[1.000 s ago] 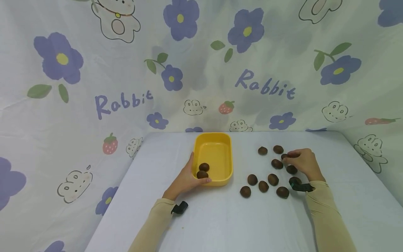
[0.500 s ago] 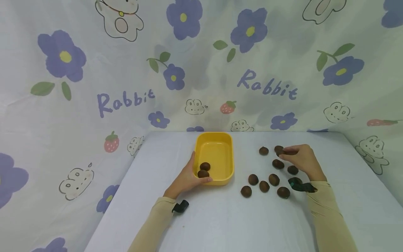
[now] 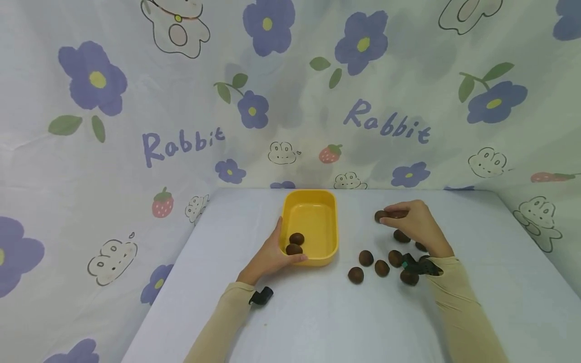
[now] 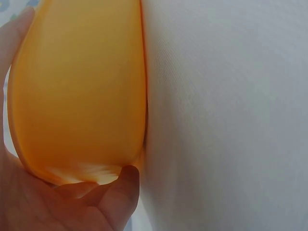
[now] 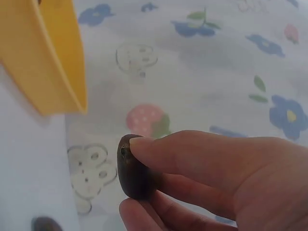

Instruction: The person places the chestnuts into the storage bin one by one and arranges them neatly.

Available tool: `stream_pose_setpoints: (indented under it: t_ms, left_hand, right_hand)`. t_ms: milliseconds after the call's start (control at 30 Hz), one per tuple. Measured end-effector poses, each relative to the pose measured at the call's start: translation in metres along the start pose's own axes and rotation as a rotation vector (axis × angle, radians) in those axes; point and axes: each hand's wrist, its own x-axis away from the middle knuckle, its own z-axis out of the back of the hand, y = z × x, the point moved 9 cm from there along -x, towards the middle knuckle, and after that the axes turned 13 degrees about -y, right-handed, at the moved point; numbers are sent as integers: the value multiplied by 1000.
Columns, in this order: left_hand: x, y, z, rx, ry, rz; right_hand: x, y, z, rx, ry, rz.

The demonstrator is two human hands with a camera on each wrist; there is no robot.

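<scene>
Place type unclear: rabbit-print cloth (image 3: 299, 96) behind white table (image 3: 345, 322).

One yellow tray (image 3: 313, 217) contains two brown nuts (image 3: 297, 239). Right of the tray, at least eight other nuts (image 3: 366, 258) are visible; occlusion prevents an exact count.

Backdrop cloth (image 3: 299, 85), white; printed with purple flowers (image 3: 361, 44), strawberries (image 3: 162, 204), outlined rabbits (image 3: 281, 153) and "Rabbit" lettering (image 3: 387, 123). Bench (image 3: 317, 317), white-topped, extending to the cloth's foot.
</scene>
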Motion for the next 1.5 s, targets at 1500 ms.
stream_pose_setpoints:
  t_ms: [1500]
  left_hand:
    - [0, 6, 1, 28, -9, -68]
  right_hand:
    - [-59, -94, -137, -75, -233, 235]
